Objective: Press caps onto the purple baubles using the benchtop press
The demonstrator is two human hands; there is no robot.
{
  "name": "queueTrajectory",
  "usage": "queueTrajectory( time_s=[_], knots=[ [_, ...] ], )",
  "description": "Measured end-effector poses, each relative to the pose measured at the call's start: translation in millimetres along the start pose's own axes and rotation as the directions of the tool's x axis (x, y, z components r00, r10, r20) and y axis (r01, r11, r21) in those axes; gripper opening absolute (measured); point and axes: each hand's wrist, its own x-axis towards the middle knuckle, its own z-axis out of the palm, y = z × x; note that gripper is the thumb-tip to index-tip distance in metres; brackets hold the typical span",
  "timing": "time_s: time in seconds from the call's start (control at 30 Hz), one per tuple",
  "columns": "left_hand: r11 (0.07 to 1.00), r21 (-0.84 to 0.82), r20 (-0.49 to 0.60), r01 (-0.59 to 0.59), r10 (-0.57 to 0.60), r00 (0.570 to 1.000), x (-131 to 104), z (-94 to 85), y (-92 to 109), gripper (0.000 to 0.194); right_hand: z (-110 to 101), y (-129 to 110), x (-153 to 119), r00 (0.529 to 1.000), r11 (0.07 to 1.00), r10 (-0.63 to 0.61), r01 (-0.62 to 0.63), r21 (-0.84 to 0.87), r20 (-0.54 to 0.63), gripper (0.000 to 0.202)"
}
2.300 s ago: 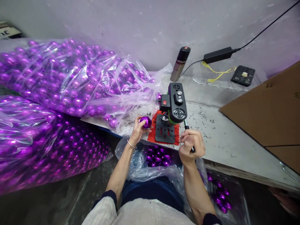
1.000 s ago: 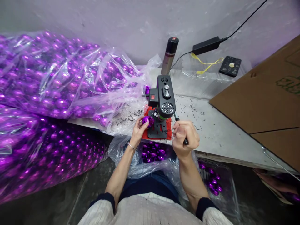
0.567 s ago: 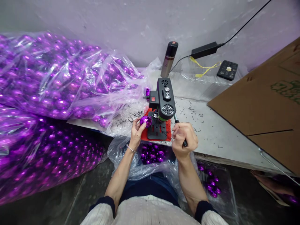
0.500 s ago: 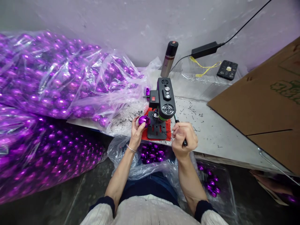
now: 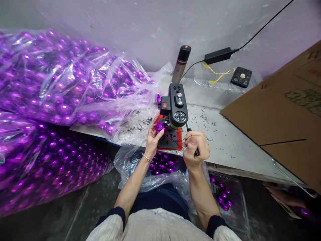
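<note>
A shiny purple faceted ball [image 5: 161, 127] sits in my left hand [image 5: 152, 139], gripped between thumb and fingers. It is held over the base plate [image 5: 168, 142] of a small black bench drill press [image 5: 178, 104], close under the drill head. Whether the bit touches the ball is hidden by the head. My right hand [image 5: 197, 147] is wrapped round the black-ended lever [image 5: 189, 128] on the machine's right side. A red cloth or mat [image 5: 179, 140] lies beneath the base. Many more purple balls [image 5: 162, 164] lie in clear plastic below the table edge.
Large clear bags of purple balls [image 5: 62, 83] crowd the left. Behind the drill stand a spray can [image 5: 181, 63] and a power adapter [image 5: 218, 55]. A cardboard box [image 5: 281, 110] leans in at right. Dark shavings litter the white table [image 5: 220, 147]. A clear bin [image 5: 240, 201] sits lower right.
My left hand has moved right with the purple ball, from beside the base plate to close under the drill head. My right hand stays on the lever.
</note>
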Motion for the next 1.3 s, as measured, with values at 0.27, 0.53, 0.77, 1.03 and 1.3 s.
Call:
queueTrajectory(
  time_s=[0.27, 0.53, 0.77, 1.03, 1.3],
  knots=[
    [0.999, 0.038, -0.003, 0.015, -0.015, 1.000, -0.9, 0.5, 2.9, 0.061, 0.4, -2.1, 1.1, 1.000, 1.000, -0.004, 0.004, 0.007, -0.003, 0.028],
    [0.999, 0.054, 0.006, -0.005, 0.005, 1.000, 0.7, -2.6, -1.6, 0.062, -0.1, -2.1, -0.4, 1.000, 1.000, 0.002, -0.002, 0.000, 0.006, 0.027],
    [1.000, 0.021, 0.000, 0.006, -0.006, 1.000, 1.3, -0.8, -2.1, 0.066, 0.3, -3.2, -0.4, 1.000, 1.000, 0.001, -0.001, 0.021, 0.003, 0.026],
    [1.000, 0.018, -0.009, -0.008, 0.008, 1.000, 2.5, 0.7, -2.2, 0.066, 0.3, -3.5, -0.4, 1.000, 1.000, 0.000, 0.000, 0.014, 0.005, 0.026],
    [0.999, 0.042, -0.001, -0.018, 0.018, 1.000, 3.0, -1.5, -3.8, 0.066, 1.2, -3.4, -0.2, 1.000, 1.000, -0.010, 0.010, 0.017, -0.003, 0.027]
  ],
)
